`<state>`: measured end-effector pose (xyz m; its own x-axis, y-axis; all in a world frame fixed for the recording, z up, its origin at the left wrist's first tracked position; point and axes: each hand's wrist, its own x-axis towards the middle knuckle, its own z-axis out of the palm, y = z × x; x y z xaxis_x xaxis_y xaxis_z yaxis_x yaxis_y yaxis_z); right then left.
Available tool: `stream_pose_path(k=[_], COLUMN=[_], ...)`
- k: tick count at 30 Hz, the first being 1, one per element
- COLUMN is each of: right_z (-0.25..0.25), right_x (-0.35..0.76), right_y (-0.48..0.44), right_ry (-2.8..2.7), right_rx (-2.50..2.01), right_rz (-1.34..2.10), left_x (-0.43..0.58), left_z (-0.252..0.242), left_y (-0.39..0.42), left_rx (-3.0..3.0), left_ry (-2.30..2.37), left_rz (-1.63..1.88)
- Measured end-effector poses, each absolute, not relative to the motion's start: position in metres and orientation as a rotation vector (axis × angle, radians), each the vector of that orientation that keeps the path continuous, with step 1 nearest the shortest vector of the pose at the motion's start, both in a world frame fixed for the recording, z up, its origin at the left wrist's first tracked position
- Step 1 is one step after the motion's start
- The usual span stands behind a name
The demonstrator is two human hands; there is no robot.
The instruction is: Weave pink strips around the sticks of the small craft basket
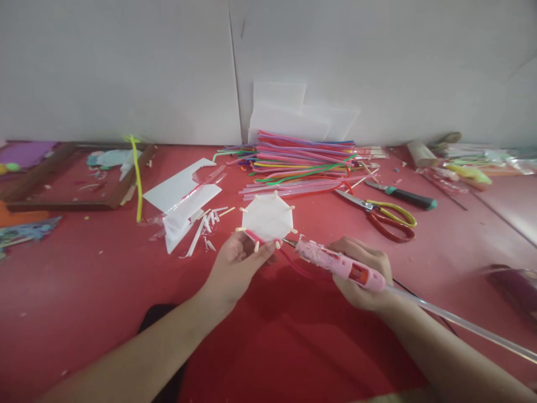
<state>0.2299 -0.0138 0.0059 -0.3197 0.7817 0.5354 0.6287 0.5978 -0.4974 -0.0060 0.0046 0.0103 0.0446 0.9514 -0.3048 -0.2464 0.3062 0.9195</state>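
Note:
My left hand (239, 260) pinches the lower edge of a white many-sided paper piece (267, 217) with short wooden sticks poking out at its corners. Along the lower left edge of that piece runs a red-pink strip, and a loose pink-red pipe cleaner (293, 264) trails down to the right. My right hand (363, 271) is wrapped round a pink hot glue gun (339, 263), a long clear glue stick (461, 320) sticking out of its back. The gun's metal tip is at the lower right edge of the paper piece; whether it touches, I cannot tell.
Behind the hands lies a pile of coloured pipe cleaners (302, 159). Scissors (381, 212) and a dark-handled tool (411, 197) are at the right. Cut white paper (180, 198) and scraps (203, 229) lie left. A brown wooden tray (62, 206) is farther left, before a grey wall (126, 67).

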Motion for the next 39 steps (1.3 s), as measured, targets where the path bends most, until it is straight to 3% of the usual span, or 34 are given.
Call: stream_pose_path(k=[39], right_z=[0.0122], right_x=[0.2300], right_y=[-0.0127], right_ry=[-2.064], right_rx=[-1.122], right_rz=[0.194], left_x=[-0.0069], left_z=[0.0098], left_y=[0.0031], left_rx=[0.820], left_ry=[1.107], left_rz=[1.034])
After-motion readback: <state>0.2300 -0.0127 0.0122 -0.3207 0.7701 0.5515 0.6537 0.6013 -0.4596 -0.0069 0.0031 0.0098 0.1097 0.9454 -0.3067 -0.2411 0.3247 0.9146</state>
